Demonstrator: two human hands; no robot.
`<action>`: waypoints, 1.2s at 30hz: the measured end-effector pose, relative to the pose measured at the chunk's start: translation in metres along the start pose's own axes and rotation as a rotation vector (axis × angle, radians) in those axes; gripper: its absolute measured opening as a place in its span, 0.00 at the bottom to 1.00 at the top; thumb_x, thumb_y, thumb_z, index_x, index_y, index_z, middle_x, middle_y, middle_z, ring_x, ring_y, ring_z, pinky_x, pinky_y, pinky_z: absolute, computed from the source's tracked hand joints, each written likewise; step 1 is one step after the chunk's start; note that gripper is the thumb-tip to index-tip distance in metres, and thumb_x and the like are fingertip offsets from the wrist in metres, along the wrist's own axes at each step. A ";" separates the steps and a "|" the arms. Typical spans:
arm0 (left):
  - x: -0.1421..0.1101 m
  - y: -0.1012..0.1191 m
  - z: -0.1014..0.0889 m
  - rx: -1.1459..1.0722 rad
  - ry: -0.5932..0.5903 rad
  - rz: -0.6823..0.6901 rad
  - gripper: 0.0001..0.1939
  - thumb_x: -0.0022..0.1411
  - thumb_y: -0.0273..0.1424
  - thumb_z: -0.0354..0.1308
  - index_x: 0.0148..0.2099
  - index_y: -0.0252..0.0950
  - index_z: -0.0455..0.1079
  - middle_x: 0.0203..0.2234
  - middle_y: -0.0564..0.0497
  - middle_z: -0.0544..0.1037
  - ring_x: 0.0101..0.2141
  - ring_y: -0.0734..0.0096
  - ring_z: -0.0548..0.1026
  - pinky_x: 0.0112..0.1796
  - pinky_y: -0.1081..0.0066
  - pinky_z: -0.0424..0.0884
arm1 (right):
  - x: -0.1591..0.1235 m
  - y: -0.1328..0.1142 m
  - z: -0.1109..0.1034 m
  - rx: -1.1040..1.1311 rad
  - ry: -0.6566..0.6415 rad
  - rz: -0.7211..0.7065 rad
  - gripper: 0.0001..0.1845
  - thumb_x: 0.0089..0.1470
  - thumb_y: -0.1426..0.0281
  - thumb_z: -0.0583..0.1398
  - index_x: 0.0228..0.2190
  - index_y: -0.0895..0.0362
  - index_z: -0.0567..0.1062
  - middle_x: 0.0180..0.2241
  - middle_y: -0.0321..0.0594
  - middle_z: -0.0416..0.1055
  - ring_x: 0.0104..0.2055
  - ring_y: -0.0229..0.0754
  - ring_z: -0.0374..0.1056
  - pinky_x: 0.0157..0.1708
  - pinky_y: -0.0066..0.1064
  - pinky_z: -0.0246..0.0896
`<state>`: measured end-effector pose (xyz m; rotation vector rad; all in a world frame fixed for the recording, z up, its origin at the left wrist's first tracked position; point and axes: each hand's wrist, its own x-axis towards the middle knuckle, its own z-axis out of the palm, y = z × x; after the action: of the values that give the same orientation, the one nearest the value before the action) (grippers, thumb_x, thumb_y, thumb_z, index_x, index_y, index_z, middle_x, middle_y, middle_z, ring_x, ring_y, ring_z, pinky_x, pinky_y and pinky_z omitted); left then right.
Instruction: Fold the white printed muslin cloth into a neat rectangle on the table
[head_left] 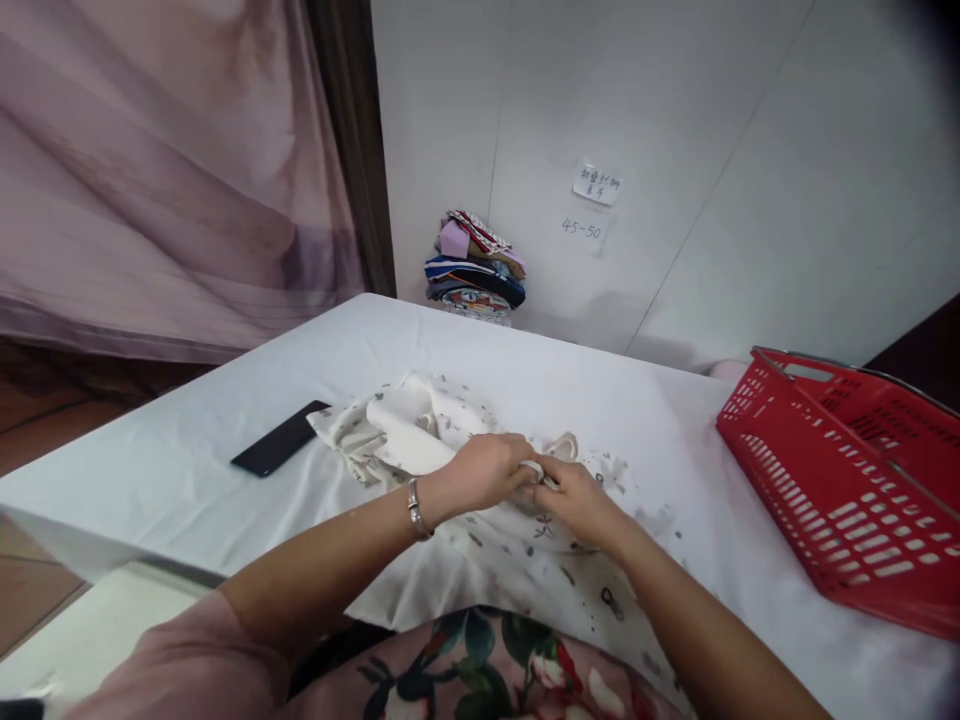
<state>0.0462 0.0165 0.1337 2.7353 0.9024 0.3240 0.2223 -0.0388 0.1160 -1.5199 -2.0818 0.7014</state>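
Observation:
A crumpled white garment (pixel 420 440) with small scattered prints lies on the table in front of me, its near part hanging toward my lap. My left hand (pixel 491 468), with a silver bracelet at the wrist, is closed on a bunched edge of the garment. Right beside it, my right hand (pixel 574 500) pinches the same whitish edge, the two hands almost touching. A small loop of the fabric stands up just behind my right hand. The garment's exact kind cannot be made out in this heap.
A flat black rectangular object (pixel 281 440) lies left of the garment. At the right stands a red perforated plastic basket (pixel 840 490) with metal handles. Beyond the white-covered table (pixel 247 370), folded clothes (pixel 476 270) are stacked by the wall. A pinkish curtain (pixel 172 180) hangs at left.

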 end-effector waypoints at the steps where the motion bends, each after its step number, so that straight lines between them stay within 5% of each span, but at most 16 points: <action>1: -0.002 0.000 0.000 0.008 -0.013 0.003 0.09 0.62 0.34 0.48 0.36 0.36 0.67 0.33 0.49 0.74 0.34 0.67 0.71 0.32 0.71 0.63 | 0.001 0.000 0.006 -0.015 -0.005 -0.011 0.14 0.55 0.67 0.53 0.42 0.52 0.72 0.34 0.35 0.74 0.34 0.40 0.68 0.34 0.28 0.58; 7: -0.024 -0.018 -0.003 0.066 -0.094 -0.015 0.06 0.59 0.33 0.51 0.34 0.37 0.67 0.33 0.50 0.74 0.35 0.66 0.71 0.32 0.71 0.63 | -0.008 0.014 0.020 -0.273 -0.035 -0.009 0.14 0.58 0.67 0.48 0.36 0.54 0.72 0.30 0.37 0.72 0.34 0.41 0.67 0.32 0.28 0.54; 13: -0.057 -0.033 -0.003 0.117 0.013 -0.118 0.04 0.55 0.25 0.50 0.34 0.37 0.65 0.32 0.50 0.71 0.34 0.67 0.69 0.31 0.71 0.64 | -0.019 0.015 0.025 -0.256 -0.039 -0.002 0.15 0.59 0.68 0.46 0.35 0.53 0.71 0.29 0.37 0.72 0.32 0.41 0.67 0.32 0.28 0.54; 18: -0.095 -0.028 0.024 0.104 0.257 -0.250 0.14 0.50 0.19 0.49 0.39 0.37 0.65 0.41 0.46 0.70 0.44 0.62 0.66 0.39 0.65 0.67 | -0.023 0.025 0.050 -0.210 -0.144 -0.005 0.17 0.57 0.70 0.46 0.41 0.55 0.72 0.37 0.41 0.74 0.40 0.43 0.69 0.38 0.30 0.57; 22: -0.127 -0.032 0.055 -0.156 0.278 -0.182 0.21 0.49 0.19 0.51 0.46 0.39 0.65 0.48 0.47 0.69 0.48 0.64 0.66 0.45 0.64 0.67 | -0.028 0.040 0.072 -0.175 -0.175 0.026 0.19 0.55 0.70 0.46 0.44 0.56 0.72 0.41 0.42 0.74 0.43 0.44 0.68 0.43 0.32 0.58; 25: -0.142 -0.048 0.064 -0.369 0.354 -0.334 0.15 0.54 0.27 0.53 0.46 0.39 0.67 0.46 0.48 0.71 0.42 0.68 0.71 0.40 0.70 0.69 | -0.029 0.046 0.077 -0.139 -0.168 0.038 0.19 0.54 0.68 0.46 0.42 0.56 0.73 0.40 0.42 0.74 0.42 0.45 0.68 0.42 0.32 0.58; 30: -0.129 -0.084 0.061 -0.465 0.531 -0.830 0.09 0.57 0.34 0.52 0.36 0.38 0.70 0.28 0.52 0.75 0.28 0.71 0.72 0.31 0.72 0.65 | -0.028 0.048 0.076 -0.089 -0.176 0.030 0.19 0.54 0.67 0.46 0.40 0.55 0.73 0.37 0.41 0.75 0.40 0.45 0.69 0.40 0.33 0.59; 36: -0.087 -0.099 0.063 -0.347 0.506 -0.922 0.10 0.49 0.34 0.57 0.21 0.36 0.63 0.19 0.53 0.69 0.24 0.71 0.67 0.25 0.73 0.56 | -0.030 0.047 0.077 -0.068 -0.153 0.047 0.21 0.54 0.66 0.46 0.43 0.55 0.73 0.40 0.42 0.74 0.42 0.46 0.68 0.42 0.34 0.59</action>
<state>-0.0588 0.0317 0.0333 1.6897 1.8790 0.8728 0.2154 -0.0654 0.0249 -1.6026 -2.2087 0.7946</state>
